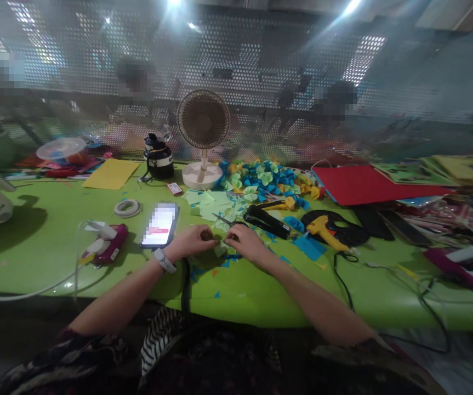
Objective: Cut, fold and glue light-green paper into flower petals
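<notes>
Between my two hands is a small light green paper piece, low over the table. My left hand, with a white watch on its wrist, pinches at the paper's left side. From the right, my right hand has its fingers closed at the same piece; the fingertips are small and partly hidden. Scissors lie just beyond the hands, beside a pile of light green paper cutouts. A black stapler rests to the right. Blue and orange paper scraps lie below the hands.
A lit phone, a tape roll and a purple power strip are left. A fan stands behind, next to folded paper flowers. Right are a yellow glue gun, its cable and red paper.
</notes>
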The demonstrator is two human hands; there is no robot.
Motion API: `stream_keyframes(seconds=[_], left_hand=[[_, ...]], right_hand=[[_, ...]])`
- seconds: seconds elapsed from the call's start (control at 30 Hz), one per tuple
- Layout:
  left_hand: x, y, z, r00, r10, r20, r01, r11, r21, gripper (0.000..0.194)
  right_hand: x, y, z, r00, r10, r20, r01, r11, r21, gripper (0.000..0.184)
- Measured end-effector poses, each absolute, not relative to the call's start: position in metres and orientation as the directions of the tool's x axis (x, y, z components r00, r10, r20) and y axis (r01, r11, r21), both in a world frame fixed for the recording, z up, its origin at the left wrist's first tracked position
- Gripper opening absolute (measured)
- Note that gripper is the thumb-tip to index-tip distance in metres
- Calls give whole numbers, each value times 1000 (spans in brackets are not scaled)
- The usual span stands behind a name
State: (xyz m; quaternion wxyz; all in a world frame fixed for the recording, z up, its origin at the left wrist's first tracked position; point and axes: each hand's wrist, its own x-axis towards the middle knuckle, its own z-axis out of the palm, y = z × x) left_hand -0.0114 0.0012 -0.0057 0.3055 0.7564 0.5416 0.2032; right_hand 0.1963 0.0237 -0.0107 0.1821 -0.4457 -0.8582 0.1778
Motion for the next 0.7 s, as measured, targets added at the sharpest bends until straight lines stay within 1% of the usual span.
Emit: stream_keyframes(seconds=[0.13,0.23,0.3,0.37,0.43,0.5,0.53,0.6,0.7], left_hand=[[-10,-2,-5,378,926,0,718,-293,631,40],[-9,0,-10,362,932,6,744,-294,600,32],[-9,3,-15,346,938,17,728,-279,626,24],[-8,5,-18,329,944,24,671,-252,697,20],[-8,6,-19,317,948,30,558,-212,803,19],[-8,6,-17,312,950,14,385,-140,912,20],[-7,6,-16,308,952,-2,285,-90,954,22],[-6,4,-12,296,954,-54,101,25,995,27],[-2,0,-7,289,950,-119,-85,150,985,36]], right_hand=[[198,24,-9,-476,847,234,655,520,-548,8],[199,24,-8,-441,856,270,596,504,-625,9],[200,25,-8,-434,861,264,555,487,-674,10],[201,25,-7,-413,871,266,520,465,-716,11],[201,26,-7,-374,874,310,471,467,-748,13],[202,26,-5,-343,866,364,399,485,-778,16],[203,26,-4,-342,864,369,360,483,-798,17],[203,24,-2,-365,876,314,316,434,-843,18],[203,21,1,-386,895,225,334,363,-870,21]])
